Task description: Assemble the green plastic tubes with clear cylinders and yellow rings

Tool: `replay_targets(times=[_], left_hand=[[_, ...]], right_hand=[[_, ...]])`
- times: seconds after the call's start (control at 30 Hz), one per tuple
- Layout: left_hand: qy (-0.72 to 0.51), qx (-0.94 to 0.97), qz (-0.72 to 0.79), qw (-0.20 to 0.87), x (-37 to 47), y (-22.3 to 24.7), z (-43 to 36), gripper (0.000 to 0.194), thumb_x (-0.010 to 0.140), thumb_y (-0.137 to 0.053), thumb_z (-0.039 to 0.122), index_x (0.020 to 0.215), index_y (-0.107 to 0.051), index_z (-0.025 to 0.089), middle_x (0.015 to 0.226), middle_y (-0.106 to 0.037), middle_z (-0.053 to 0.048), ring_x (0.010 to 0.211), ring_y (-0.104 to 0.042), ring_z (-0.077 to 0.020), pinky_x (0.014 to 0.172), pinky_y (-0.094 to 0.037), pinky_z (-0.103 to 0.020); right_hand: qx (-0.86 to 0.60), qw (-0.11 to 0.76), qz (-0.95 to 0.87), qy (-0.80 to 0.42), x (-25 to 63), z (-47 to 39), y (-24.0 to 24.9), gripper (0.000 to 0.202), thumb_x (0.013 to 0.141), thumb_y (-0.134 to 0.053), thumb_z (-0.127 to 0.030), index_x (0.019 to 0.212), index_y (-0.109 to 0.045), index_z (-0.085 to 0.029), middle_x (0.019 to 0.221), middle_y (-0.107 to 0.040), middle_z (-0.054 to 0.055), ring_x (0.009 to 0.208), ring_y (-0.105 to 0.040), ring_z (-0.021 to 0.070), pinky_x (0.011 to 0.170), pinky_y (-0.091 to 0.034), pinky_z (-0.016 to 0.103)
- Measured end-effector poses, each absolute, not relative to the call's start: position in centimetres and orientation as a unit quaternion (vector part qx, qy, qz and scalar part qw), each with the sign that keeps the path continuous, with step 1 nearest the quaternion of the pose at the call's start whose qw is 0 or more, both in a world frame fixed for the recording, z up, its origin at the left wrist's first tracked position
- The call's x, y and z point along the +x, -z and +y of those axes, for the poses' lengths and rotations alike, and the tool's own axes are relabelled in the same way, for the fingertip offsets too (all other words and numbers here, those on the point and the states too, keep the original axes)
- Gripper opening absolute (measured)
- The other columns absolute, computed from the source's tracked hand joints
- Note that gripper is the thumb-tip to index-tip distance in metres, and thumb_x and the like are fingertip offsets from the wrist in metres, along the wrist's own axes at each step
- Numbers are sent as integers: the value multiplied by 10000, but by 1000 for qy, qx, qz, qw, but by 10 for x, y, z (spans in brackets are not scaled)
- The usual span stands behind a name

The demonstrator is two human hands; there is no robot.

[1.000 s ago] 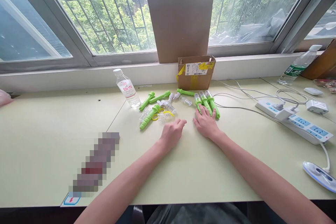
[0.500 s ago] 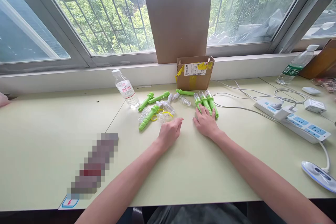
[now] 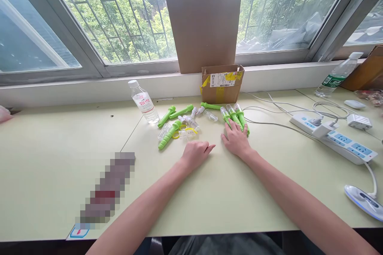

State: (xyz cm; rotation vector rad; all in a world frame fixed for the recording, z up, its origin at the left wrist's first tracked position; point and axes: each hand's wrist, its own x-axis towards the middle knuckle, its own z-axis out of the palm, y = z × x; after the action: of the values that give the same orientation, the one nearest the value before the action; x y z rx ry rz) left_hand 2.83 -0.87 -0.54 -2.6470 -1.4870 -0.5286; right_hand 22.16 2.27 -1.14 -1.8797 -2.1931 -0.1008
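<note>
Ref = carton [image 3: 222, 96], at back of table [image 3: 233, 203]. Cardboard panel [image 3: 208, 20] behind it. Front-right of carton: three capped sticks [image 3: 234, 116] side by side, right hand [image 3: 236, 141] on their near ends. Front-left: loose sticks [image 3: 169, 135], caps [image 3: 192, 122]; left hand [image 3: 196, 153] nearer the wearer. Left of carton: bottle [image 3: 144, 102]. Right: power strip [image 3: 336, 139], second bottle [image 3: 335, 79] beyond.

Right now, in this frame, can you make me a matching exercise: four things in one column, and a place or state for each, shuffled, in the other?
1. Right grip
2. Left grip
3. Cardboard box
4. Power strip

A. Brown, with yellow tape on it
B. On the near side of a loose clear cap
C. On the right part of the table, with plugs in it
D. Fingers on green tubes that have clear tops

Pairs: 1-D, 2-B, 3-A, 4-C
</note>
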Motion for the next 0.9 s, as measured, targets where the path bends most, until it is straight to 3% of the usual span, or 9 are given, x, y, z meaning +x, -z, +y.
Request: replay_targets(times=[0.33,0.9], left_hand=[[136,-860,-492,13,30,1,-11,445,944,-379,405,628,-584,169,561,-584,-38,498,-490,-142,499,-204,-272],[115,-861,-495,10,30,-1,-11,429,947,-354,403,640,-556,181,598,-604,-38,534,-526,-158,501,-211,-283]], right_hand=[[-640,125,-756,56,222,20,10,506,919,-309,-373,1378,-416,-191,1477,-317,160,1346,-274,330,1067,-87,626],[-625,143,-763,80,220,19,8,471,910,-337,-344,1341,-453,-194,1476,-320,166,1351,-258,334,1068,-57,632]])
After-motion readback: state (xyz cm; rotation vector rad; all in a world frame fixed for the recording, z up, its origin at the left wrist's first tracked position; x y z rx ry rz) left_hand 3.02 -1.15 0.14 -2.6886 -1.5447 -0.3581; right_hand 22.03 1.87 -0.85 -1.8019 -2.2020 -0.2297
